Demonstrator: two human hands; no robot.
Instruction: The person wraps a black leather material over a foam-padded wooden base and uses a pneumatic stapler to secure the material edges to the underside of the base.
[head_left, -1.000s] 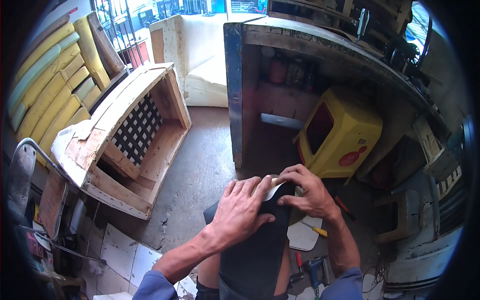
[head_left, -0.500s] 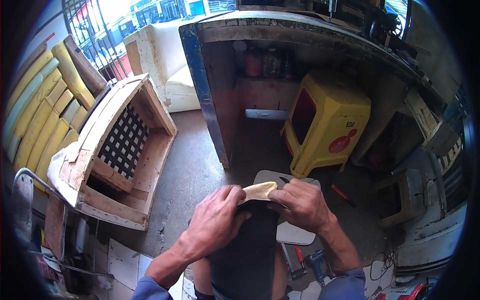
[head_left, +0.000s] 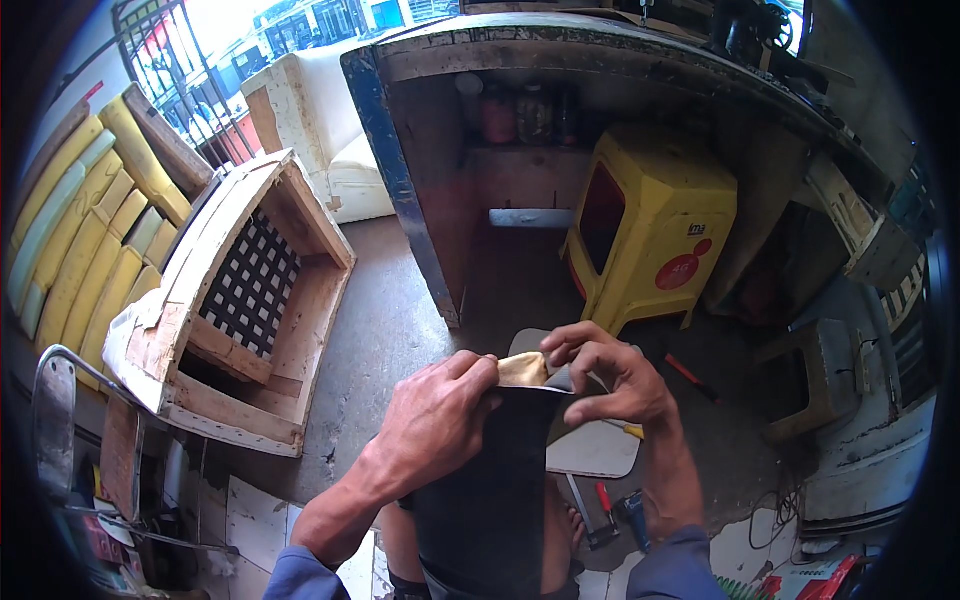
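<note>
A long black padded piece [head_left: 480, 490], its cover seemingly leather-like, stands upright between my knees. At its top edge the cover's pale underside shows, with a tan-yellow pad [head_left: 522, 370], apparently foam, sticking out. My left hand [head_left: 435, 405] is closed on the left part of that edge, thumb on the near side and fingers on the pad. By the right corner my right hand [head_left: 625, 380] has its fingers spread and curved, thumb apart. Whether a fingertip touches the corner is hard to see. Behind it lies a white board [head_left: 595, 450], partly hidden.
On the left a wooden frame with black webbing [head_left: 245, 395] leans near stacked yellow foam pieces [head_left: 85, 250]. A yellow plastic stool [head_left: 660, 220] stands under the workbench [head_left: 400, 180]. A red-handled tool [head_left: 688, 375], a clamp [head_left: 590, 515] and a blue tool [head_left: 633, 512] lie low on the right.
My right hand has loosened from the right part of the edge and opened its fingers, shifting slightly up. The left hand keeps its hold. More of the cover's corner shows.
</note>
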